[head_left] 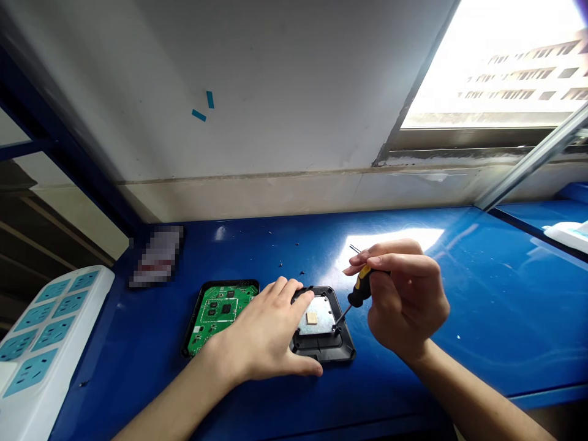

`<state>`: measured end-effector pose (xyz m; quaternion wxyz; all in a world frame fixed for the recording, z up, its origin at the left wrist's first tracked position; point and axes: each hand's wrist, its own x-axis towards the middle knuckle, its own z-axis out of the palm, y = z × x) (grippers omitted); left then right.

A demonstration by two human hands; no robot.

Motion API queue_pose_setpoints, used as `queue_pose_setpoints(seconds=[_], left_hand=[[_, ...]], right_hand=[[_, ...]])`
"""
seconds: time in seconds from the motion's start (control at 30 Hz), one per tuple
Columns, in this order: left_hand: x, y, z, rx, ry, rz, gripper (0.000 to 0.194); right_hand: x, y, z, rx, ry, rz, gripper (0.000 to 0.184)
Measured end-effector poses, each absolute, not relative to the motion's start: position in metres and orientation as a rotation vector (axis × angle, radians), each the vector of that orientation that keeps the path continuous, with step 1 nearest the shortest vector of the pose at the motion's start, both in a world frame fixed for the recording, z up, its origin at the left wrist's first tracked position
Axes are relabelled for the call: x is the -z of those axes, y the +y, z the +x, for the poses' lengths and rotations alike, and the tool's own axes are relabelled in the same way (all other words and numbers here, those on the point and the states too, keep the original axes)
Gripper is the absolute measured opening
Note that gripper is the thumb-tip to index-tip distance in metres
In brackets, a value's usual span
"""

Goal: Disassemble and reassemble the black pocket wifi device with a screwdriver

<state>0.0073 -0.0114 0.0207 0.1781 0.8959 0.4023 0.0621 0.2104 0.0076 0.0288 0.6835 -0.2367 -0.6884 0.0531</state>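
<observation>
A black plastic cover (328, 349) lies on the blue tabletop with a silvery metal plate (316, 309) inside it. On the plate sits a small beige square pad (312, 318). My left hand (271, 331) spans the cover's left side, thumb at the near edge and fingers toward the far edge, holding it. My right hand (404, 294) grips a black-and-yellow screwdriver (361, 291), whose tip meets the plate's near right corner. Thin dark prongs (354, 248), perhaps tweezer tips, poke out past its fingers. Left of the cover, a green circuit board (220, 312) in a black casing is partly hidden by my left hand.
Several small screws (302, 272) lie scattered beyond the cover. A white power strip (50, 318) with blue sockets stands at the left, and a blurred packet (157, 256) lies behind it. The wall (275, 196) bounds the table's back; a clear partition edge (528, 162) rises at right.
</observation>
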Motion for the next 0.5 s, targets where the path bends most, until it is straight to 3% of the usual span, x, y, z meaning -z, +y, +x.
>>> queue_pose_setpoints(seconds=[0.5], left_hand=[[-0.0191, -0.0121, 0.0073, -0.189, 1.141, 2.552, 0.094]], right_hand=[[-0.0265, 0.0066, 0.2143, -0.201, -1.602, -0.491, 0.025]])
